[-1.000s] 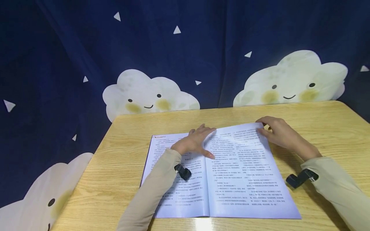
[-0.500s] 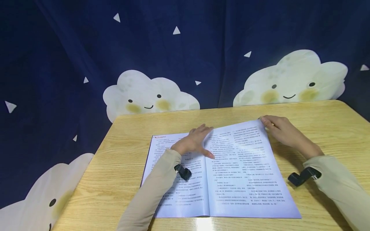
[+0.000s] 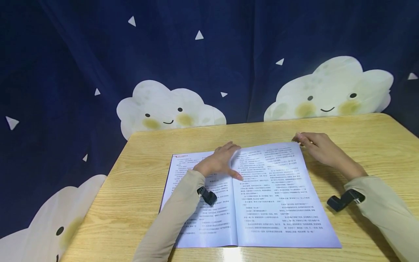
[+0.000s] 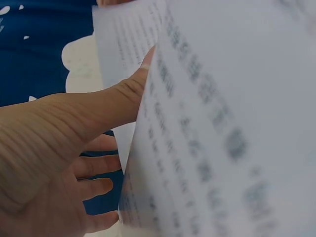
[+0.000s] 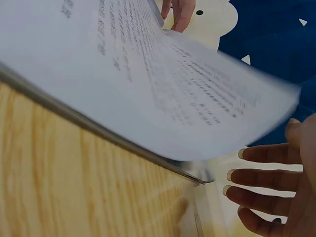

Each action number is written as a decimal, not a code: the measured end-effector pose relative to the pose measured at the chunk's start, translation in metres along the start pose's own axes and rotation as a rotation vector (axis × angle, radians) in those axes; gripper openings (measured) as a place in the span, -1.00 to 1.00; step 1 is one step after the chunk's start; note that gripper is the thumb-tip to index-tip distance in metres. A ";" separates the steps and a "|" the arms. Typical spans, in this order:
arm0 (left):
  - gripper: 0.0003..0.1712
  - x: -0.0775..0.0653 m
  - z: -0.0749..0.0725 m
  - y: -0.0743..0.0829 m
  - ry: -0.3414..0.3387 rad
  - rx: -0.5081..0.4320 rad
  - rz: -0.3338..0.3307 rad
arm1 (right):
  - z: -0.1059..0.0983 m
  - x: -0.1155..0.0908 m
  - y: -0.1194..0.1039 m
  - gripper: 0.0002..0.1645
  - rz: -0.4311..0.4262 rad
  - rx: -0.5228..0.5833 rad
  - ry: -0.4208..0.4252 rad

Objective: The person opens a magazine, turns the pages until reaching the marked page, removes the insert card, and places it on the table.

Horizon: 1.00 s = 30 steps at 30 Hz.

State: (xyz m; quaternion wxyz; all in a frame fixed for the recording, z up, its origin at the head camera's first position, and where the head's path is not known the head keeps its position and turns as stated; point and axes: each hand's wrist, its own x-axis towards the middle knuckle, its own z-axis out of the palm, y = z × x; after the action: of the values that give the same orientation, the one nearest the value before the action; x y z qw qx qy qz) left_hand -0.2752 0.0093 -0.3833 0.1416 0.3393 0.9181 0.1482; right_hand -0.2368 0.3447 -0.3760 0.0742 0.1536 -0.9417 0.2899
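Note:
A magazine (image 3: 278, 203) with dense printed text lies spread on the table. My left hand (image 3: 220, 160) rests over its upper middle, fingers spread near the fold; in the left wrist view its thumb (image 4: 116, 101) reaches in against the page. At the top right corner is my right hand (image 3: 315, 143). In the right wrist view the right page (image 5: 207, 94) is lifted off the pages below, its corner blurred and free. The fingers (image 5: 266, 178) of my right hand are extended and apart, just beside that page edge.
The light wooden table (image 3: 131, 174) extends around the magazine on all sides. Behind it hangs a dark blue curtain (image 3: 242, 47) with white triangles and smiling clouds. A black strap camera (image 3: 345, 200) sits on the right wrist and another (image 3: 207, 195) on the left.
My right hand moved slightly right and let go of the page's top right corner. That corner rose, then sank lower. My left hand has stayed in place.

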 end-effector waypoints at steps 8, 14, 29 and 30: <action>0.10 -0.002 -0.002 0.000 0.042 -0.038 0.001 | 0.002 -0.001 0.004 -0.56 -0.010 -0.036 -0.070; -0.07 -0.002 -0.003 0.000 0.064 -0.065 0.042 | 0.007 -0.001 0.007 -0.69 -0.032 -0.031 -0.127; -0.61 -0.002 -0.005 -0.001 0.109 -0.176 0.120 | 0.008 -0.002 0.006 -0.38 -0.065 -0.041 -0.254; -0.66 -0.002 -0.004 -0.001 0.115 -0.167 0.132 | 0.008 -0.002 0.006 -0.38 -0.065 -0.044 -0.256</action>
State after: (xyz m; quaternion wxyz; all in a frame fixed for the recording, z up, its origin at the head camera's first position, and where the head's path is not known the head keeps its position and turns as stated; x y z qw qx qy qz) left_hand -0.2759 0.0061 -0.3793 0.1064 0.3771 0.8848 0.2524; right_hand -0.2372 0.3451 -0.3864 -0.0340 0.2183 -0.9441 0.2447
